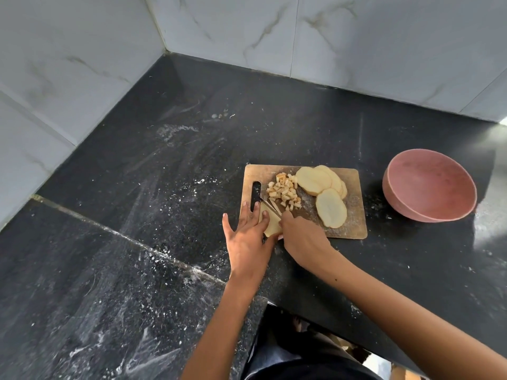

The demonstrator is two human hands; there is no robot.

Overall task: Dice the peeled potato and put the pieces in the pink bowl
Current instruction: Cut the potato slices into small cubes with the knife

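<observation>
A wooden cutting board [354, 215] lies on the black counter. On it are a pile of diced potato cubes [284, 192], several round potato slices [319, 182], one larger slice [330, 208], and a flat slice [273, 224] at the near left corner. My left hand [247, 237] presses that flat slice with straight fingers. My right hand [301, 237] grips a knife [271, 207] whose blade lies across the slice; its handle is hidden in my fist. The pink bowl [406, 204] stands to the right of the board with nothing visible inside.
White marble-tiled walls [82, 64] meet in a corner behind the counter. The black counter [164, 187] is dusted with white specks and has a seam running diagonally at left. Its front edge drops off below my arms.
</observation>
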